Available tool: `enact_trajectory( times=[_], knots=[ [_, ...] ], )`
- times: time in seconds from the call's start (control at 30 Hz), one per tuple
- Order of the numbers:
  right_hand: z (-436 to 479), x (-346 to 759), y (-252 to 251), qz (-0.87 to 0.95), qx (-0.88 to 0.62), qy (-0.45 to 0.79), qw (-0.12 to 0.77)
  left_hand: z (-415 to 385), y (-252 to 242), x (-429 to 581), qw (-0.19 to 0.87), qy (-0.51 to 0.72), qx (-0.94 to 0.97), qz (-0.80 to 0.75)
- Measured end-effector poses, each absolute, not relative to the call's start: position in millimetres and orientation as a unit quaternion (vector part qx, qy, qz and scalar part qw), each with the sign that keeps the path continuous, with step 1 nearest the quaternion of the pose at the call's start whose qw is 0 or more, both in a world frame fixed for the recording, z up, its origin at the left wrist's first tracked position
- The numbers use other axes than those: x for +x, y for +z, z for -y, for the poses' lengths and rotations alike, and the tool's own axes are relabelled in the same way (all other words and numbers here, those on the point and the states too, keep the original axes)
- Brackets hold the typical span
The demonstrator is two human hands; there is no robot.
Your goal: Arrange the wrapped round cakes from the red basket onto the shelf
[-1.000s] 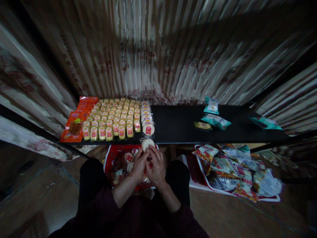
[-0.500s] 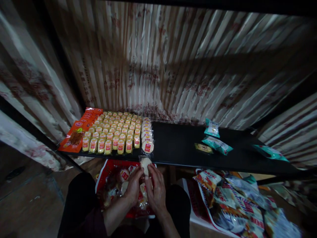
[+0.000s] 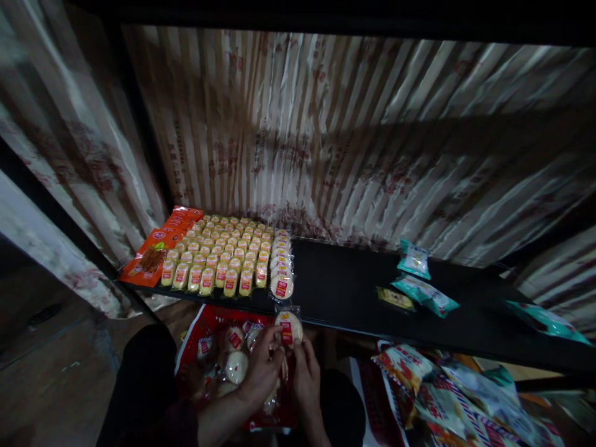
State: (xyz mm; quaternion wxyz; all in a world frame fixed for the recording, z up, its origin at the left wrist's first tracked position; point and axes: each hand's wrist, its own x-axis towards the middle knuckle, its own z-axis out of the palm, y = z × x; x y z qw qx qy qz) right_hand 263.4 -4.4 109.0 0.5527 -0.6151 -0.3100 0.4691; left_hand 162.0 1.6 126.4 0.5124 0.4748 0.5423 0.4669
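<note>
Pinching clear-wrapped round cracker between left hand and right hand, with red basket below the grip
Likely light, brittle and slick-wrapped; best held gently by its opposite edges

From my right hand, a bare stretch of black shelf lets me pass over its front edge toward one o'clock. Wrapped round biscuits block twelve, yellow cakes eleven; teal packets narrow two, and bulky snack bags crowd three.
</note>
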Motion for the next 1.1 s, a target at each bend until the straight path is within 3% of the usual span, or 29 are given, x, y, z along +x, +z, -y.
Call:
enact_trajectory(
  times=[0.27,0.7,1.1],
  knots=[
    [-13.1,273.9,113.5,0.302,-0.604,0.435,0.596,-17.8,147.1,173.8,0.453,0.500,0.498,-0.544],
    [-29.2,288.6,108.6,0.379,-0.643,0.414,0.521,-35.7,139.9,182.7,0.437,0.478,0.521,-0.556],
    [-104.2,315.6,122.8,0.368,-0.589,0.390,0.605,-110.3,164.1,222.1,0.456,0.500,0.529,-0.512]
  ],
)
